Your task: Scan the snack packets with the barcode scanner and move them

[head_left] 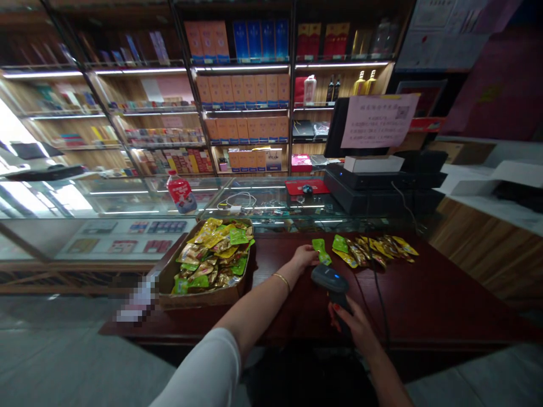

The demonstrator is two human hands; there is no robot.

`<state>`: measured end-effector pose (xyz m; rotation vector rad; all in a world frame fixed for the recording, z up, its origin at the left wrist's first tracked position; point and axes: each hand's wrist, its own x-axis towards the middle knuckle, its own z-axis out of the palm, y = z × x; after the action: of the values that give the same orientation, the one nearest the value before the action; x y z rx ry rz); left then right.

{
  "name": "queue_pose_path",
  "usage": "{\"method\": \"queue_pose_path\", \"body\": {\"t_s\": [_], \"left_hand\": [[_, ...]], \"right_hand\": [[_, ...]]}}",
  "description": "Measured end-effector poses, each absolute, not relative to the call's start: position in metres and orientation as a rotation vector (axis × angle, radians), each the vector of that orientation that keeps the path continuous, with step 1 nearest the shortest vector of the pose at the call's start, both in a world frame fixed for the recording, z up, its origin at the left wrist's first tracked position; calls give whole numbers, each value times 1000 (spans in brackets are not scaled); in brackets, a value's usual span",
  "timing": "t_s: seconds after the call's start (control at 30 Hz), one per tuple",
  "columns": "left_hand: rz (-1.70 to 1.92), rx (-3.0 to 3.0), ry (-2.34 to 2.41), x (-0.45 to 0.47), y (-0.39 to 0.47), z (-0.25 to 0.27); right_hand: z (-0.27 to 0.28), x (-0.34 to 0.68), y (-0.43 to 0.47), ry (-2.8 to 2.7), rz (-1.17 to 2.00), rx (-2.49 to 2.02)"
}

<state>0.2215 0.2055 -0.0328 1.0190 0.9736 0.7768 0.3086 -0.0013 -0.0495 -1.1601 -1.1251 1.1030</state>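
My left hand (306, 257) reaches forward over the dark red table and pinches the edge of a small green and yellow snack packet (321, 252). Wrapped round the handle of a dark barcode scanner (330, 279) is my right hand (351, 321). A blue light glows on the scanner, whose head is just below the packet. To the left, a cardboard box (203, 301) is heaped with green, yellow and gold packets (214, 251). More packets (369, 250) lie in an overlapping row to the right of the held one.
A black cable (379, 294) runs across the table (441, 305) beside the scanner. Behind stands a glass counter (271, 226) with a red-labelled bottle (181, 194), a mouse (307, 190) on a red mat, and a monitor (337, 130) bearing a paper sign. Stocked shelves line the wall.
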Motion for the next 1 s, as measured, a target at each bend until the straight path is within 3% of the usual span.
{"method": "queue_pose_path", "body": {"t_s": [0.27,0.5,0.57,0.7,1.0], "left_hand": [[641,1136,1015,249,208,-13],[1107,1429,1188,61,144,17],[1282,1763,1450,-10,129,31],[1015,1979,1920,-110,127,45],[788,1869,1662,-152,145,30]], "right_hand": [[-78,324,5,-1043,1050,-1298],[-80,323,3,-1096,963,-1312],[-78,317,4,-1142,990,-1301],[-76,305,9,-1242,1090,-1280],[-59,300,5,-1097,1017,-1274]]}}
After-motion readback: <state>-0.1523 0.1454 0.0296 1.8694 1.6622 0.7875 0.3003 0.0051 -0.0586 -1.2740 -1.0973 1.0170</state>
